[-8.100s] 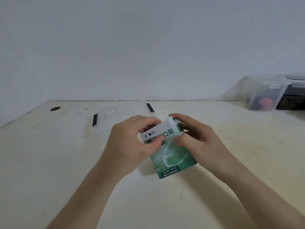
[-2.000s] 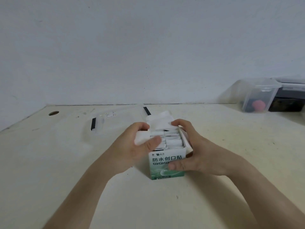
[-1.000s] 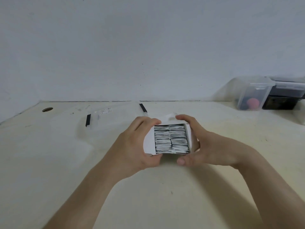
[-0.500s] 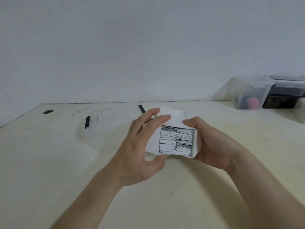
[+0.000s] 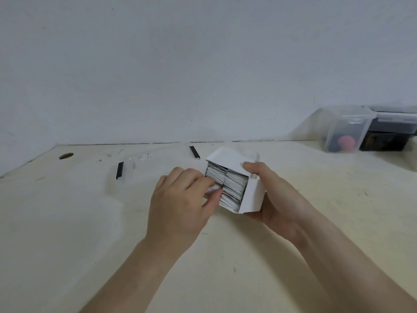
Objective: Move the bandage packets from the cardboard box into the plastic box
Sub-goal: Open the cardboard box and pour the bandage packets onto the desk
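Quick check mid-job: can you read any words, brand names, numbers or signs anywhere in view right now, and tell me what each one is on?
Nothing can be read in this view.
cardboard box: only blank white flaps and side show; no print faces the camera.
bandage packets: dark marks on their edges, too small and blurred to read.
table: a small line doodle, a drawing, no letters.
Clear container by the wall: no label visible.

Your left hand covers the left side of the open cardboard box, so only the right stack of bandage packets is open to reach. Its raised flap stands between you and the clear plastic box behind-left. The table to your left lies open.
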Demonstrator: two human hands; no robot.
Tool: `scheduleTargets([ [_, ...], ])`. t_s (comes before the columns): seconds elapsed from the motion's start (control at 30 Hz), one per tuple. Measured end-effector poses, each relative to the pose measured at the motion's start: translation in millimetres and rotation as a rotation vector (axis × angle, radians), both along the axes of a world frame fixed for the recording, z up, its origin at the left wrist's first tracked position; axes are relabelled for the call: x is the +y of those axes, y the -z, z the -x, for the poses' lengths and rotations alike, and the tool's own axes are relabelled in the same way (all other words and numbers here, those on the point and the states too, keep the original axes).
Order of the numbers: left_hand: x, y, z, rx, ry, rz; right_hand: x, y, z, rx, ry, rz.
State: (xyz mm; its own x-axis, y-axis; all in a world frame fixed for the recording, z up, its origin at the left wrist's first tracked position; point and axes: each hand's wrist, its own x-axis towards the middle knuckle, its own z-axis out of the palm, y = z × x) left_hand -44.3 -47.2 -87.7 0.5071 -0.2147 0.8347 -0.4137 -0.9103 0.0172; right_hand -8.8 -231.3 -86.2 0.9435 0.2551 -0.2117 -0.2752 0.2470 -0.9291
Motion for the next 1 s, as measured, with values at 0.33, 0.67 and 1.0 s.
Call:
scheduleTargets([
  [0.33, 3, -6, 2, -0.013, 0.043, -0.164, 1, -7, 7, -0.022, -0.035, 0.094],
  [0.67, 8, -8, 5, 0.212, 0.251, -0.109, -10, -6, 0, -0.040, 0.076, 0.059],
  [1.0, 5, -5, -1, -0.034, 0.134, -0.187, -7, -2, -2, -0.044, -0.028, 0.093],
])
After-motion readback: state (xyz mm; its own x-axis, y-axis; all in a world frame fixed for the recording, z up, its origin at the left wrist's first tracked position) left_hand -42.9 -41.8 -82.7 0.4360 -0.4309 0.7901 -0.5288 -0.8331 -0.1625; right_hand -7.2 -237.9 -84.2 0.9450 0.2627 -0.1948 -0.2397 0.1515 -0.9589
